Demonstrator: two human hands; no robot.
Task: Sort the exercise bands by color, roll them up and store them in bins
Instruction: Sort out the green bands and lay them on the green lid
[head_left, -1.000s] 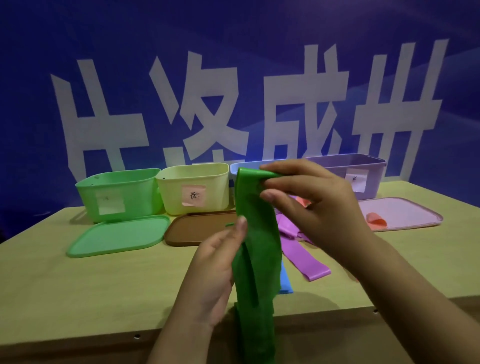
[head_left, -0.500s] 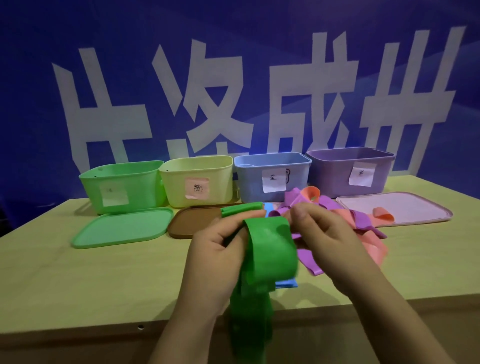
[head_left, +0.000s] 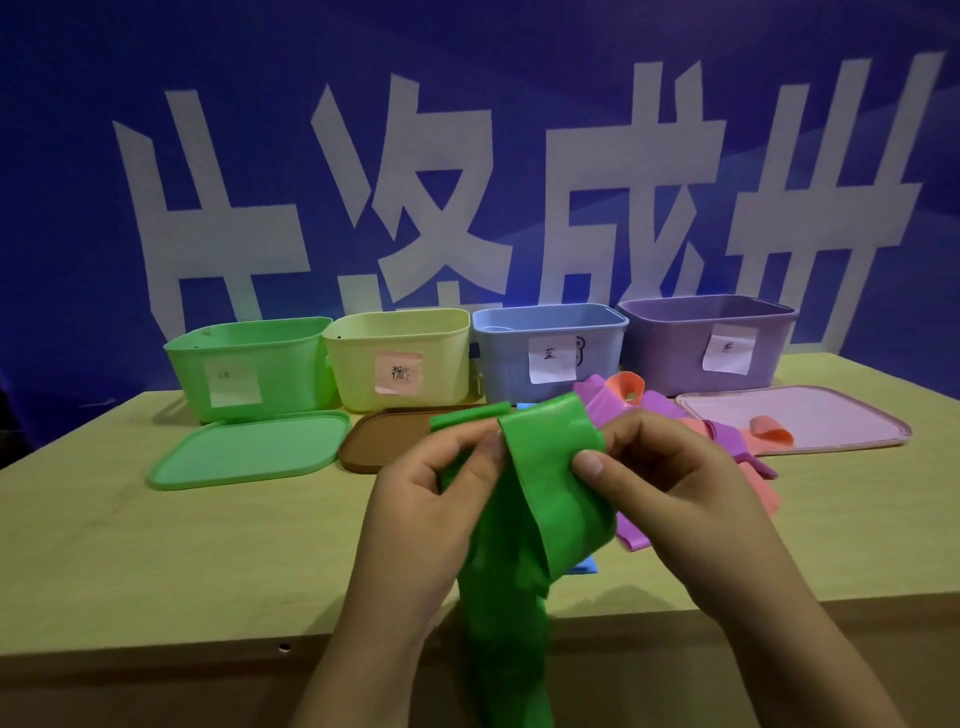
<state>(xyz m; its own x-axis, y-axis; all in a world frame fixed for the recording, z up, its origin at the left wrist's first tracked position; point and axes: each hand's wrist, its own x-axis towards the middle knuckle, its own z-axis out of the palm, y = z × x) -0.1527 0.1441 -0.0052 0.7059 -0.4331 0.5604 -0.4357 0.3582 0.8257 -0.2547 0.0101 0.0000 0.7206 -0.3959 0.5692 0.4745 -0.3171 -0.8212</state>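
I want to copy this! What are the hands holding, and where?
Both hold the green band near its top: the left hand pinches the left edge, the right hand the curled-over right side.

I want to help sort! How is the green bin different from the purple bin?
The green bin stands at the left end of the row; the purple bin stands at the right end. The green bin's lid is green like it, while the lid before the purple bin is pale pink with a small orange band on it. The purple bin looks wider. Both are open, each with a white paper label in front.
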